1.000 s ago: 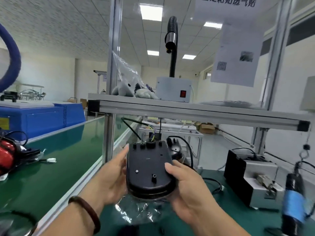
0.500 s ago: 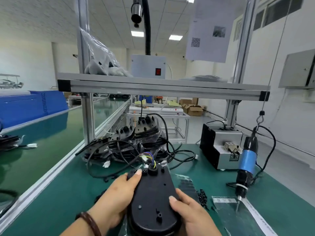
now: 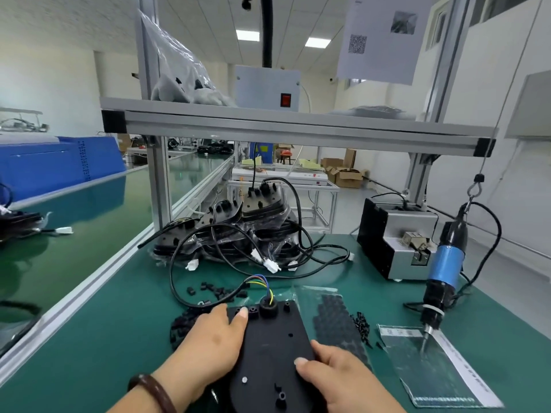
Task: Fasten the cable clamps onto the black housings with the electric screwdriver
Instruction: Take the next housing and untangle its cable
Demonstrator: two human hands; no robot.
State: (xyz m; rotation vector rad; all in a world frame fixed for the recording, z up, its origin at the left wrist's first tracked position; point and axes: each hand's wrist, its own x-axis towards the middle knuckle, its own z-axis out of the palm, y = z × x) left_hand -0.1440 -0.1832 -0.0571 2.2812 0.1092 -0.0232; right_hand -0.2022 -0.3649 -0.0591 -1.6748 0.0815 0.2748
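Down at the near edge of the green mat, we hold a black housing face up in both hands. It is a rounded, teardrop-shaped shell, matt, with small raised bosses and holes across its face. A round grommet sits at its far end, where a cable with coloured wires enters.

Our left hand clasps the left edge, with one digit stretched over the top toward the grommet. Our right hand clasps the near right edge, thumb pressed on the face, its other fingers out of sight. We cannot tell whether the housing rests on the mat or hangs just above it.

Just beyond it, loose clamps dot the mat, and a clear bag of black parts lies just beside the housing's right edge. Farther back a pile of wired housings sprawls, its cables looping toward us. To the right the screwdriver hangs upright from a hook, its tip over a second bag. A feeder box stands behind it.

An aluminium rail crosses overhead. A post stands at the mat's left edge, beyond which a conveyor runs. Open mat lies left of our hands.
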